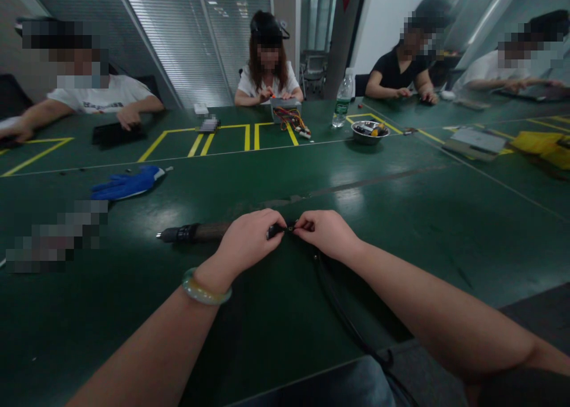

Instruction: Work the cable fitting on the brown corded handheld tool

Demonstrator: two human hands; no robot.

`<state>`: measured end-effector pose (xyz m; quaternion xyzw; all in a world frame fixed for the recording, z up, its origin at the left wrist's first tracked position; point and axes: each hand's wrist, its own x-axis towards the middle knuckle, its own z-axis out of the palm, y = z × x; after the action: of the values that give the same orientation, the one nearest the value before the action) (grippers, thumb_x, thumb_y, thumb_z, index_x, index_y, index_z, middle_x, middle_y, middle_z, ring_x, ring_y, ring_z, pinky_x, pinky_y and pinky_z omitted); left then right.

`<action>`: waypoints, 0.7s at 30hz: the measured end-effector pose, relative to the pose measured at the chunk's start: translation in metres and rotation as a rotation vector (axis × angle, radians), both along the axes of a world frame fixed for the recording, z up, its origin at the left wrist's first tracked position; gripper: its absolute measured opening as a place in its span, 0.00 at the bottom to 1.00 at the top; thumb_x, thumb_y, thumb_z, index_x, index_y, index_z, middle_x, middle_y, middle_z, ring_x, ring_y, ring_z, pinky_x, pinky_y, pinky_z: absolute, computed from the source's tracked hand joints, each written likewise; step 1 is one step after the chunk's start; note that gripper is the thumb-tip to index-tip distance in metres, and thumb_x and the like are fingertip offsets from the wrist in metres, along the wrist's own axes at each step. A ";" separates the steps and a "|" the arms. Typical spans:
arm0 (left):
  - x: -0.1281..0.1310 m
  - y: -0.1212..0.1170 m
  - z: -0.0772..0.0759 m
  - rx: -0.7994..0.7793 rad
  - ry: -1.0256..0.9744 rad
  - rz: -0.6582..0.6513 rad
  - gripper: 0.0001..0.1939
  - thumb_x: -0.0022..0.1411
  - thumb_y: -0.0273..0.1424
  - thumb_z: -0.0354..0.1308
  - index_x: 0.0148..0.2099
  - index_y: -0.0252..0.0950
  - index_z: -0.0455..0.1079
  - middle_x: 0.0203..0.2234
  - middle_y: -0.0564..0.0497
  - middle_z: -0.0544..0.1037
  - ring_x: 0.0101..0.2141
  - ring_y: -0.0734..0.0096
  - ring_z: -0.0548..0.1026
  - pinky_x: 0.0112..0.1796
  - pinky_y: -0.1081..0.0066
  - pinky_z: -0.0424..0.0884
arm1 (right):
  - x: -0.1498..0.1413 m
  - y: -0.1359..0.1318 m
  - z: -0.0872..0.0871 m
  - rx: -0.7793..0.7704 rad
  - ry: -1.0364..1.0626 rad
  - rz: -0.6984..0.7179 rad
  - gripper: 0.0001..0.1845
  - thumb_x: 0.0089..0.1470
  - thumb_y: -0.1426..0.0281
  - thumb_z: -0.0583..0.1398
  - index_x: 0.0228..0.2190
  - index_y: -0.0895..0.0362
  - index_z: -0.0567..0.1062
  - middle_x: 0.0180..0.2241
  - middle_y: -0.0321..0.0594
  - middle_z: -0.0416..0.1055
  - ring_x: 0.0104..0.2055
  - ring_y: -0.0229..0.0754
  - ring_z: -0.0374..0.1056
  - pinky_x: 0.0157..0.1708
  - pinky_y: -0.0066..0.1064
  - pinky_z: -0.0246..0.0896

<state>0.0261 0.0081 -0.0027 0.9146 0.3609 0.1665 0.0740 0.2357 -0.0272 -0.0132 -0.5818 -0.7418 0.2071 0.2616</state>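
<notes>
A dark electric screwdriver [209, 233] lies on the green tabletop, its tapered collar and bit facing left. My left hand [252, 233] is closed around its rear end, with thumb and forefinger pinched together. Close beside it, my right hand [327, 232] pinches a small dark cable end at the back of the tool. Fingers hide most of that joint, so I cannot tell whether it is plugged in. A black cable [333, 294] runs from below my right hand down over the near table edge.
A blue glove [129, 183] lies at left. Across the table are a water bottle [342, 101], a metal bowl [370, 132] of small parts, a box with coloured wires [291, 119], a flat pale device [475, 142] and yellow cloth [543, 148]. Several people sit opposite.
</notes>
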 end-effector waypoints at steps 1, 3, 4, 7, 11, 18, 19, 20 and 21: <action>0.000 0.000 0.000 0.001 0.003 0.000 0.07 0.62 0.32 0.57 0.43 0.42 0.69 0.39 0.53 0.76 0.40 0.66 0.74 0.40 0.65 0.69 | -0.001 0.000 0.000 0.001 0.004 0.002 0.03 0.53 0.67 0.64 0.32 0.52 0.79 0.29 0.32 0.76 0.31 0.36 0.71 0.29 0.25 0.60; 0.000 0.000 0.000 0.004 0.007 0.001 0.07 0.61 0.33 0.57 0.43 0.42 0.69 0.39 0.53 0.76 0.40 0.66 0.74 0.40 0.65 0.69 | -0.001 0.000 0.000 -0.006 0.006 0.000 0.03 0.54 0.67 0.64 0.32 0.52 0.79 0.30 0.33 0.76 0.32 0.37 0.71 0.29 0.25 0.60; 0.000 0.000 0.000 0.007 0.009 0.001 0.07 0.61 0.33 0.57 0.43 0.42 0.69 0.39 0.53 0.76 0.40 0.66 0.74 0.40 0.65 0.69 | -0.001 0.000 0.000 -0.012 0.004 -0.004 0.04 0.54 0.66 0.64 0.32 0.52 0.79 0.30 0.33 0.76 0.32 0.37 0.71 0.29 0.25 0.60; 0.000 0.000 0.001 0.018 0.015 -0.004 0.07 0.62 0.33 0.57 0.43 0.41 0.69 0.39 0.53 0.76 0.39 0.66 0.74 0.39 0.66 0.69 | -0.001 0.001 0.000 -0.038 0.002 -0.016 0.05 0.54 0.64 0.64 0.32 0.52 0.79 0.30 0.33 0.76 0.32 0.37 0.71 0.29 0.26 0.60; 0.000 -0.001 0.001 0.037 0.025 -0.010 0.07 0.62 0.33 0.56 0.43 0.40 0.69 0.39 0.51 0.75 0.39 0.65 0.74 0.39 0.66 0.69 | -0.001 0.001 0.000 -0.075 0.022 -0.022 0.06 0.54 0.63 0.64 0.32 0.52 0.79 0.30 0.34 0.77 0.32 0.39 0.72 0.29 0.27 0.60; 0.000 -0.002 0.001 0.056 0.034 -0.005 0.07 0.61 0.32 0.56 0.43 0.40 0.68 0.38 0.51 0.76 0.38 0.65 0.74 0.39 0.65 0.68 | -0.003 0.001 -0.002 -0.072 -0.010 -0.056 0.05 0.54 0.65 0.64 0.32 0.53 0.78 0.30 0.35 0.76 0.33 0.39 0.71 0.28 0.27 0.60; 0.000 -0.002 0.001 0.055 0.033 -0.004 0.07 0.61 0.32 0.57 0.43 0.40 0.68 0.38 0.51 0.76 0.38 0.65 0.74 0.39 0.65 0.68 | -0.003 0.001 -0.002 -0.069 -0.007 -0.054 0.05 0.54 0.65 0.64 0.32 0.53 0.78 0.30 0.35 0.76 0.32 0.39 0.71 0.28 0.26 0.59; 0.000 -0.002 0.001 0.053 0.031 -0.003 0.07 0.61 0.32 0.57 0.43 0.40 0.68 0.38 0.51 0.75 0.38 0.65 0.74 0.39 0.65 0.68 | -0.004 0.001 -0.003 -0.068 0.000 -0.047 0.05 0.54 0.65 0.64 0.32 0.53 0.78 0.30 0.35 0.76 0.32 0.38 0.71 0.28 0.26 0.59; 0.000 -0.002 0.001 0.050 0.030 -0.002 0.07 0.61 0.32 0.57 0.43 0.40 0.68 0.38 0.52 0.75 0.38 0.65 0.74 0.39 0.65 0.68 | -0.004 0.001 -0.003 -0.067 0.011 -0.037 0.05 0.54 0.65 0.64 0.32 0.53 0.78 0.29 0.34 0.76 0.32 0.38 0.71 0.28 0.26 0.59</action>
<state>0.0263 0.0065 -0.0016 0.9190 0.3567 0.1619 0.0458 0.2321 -0.0261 -0.0161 -0.6027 -0.7221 0.2302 0.2496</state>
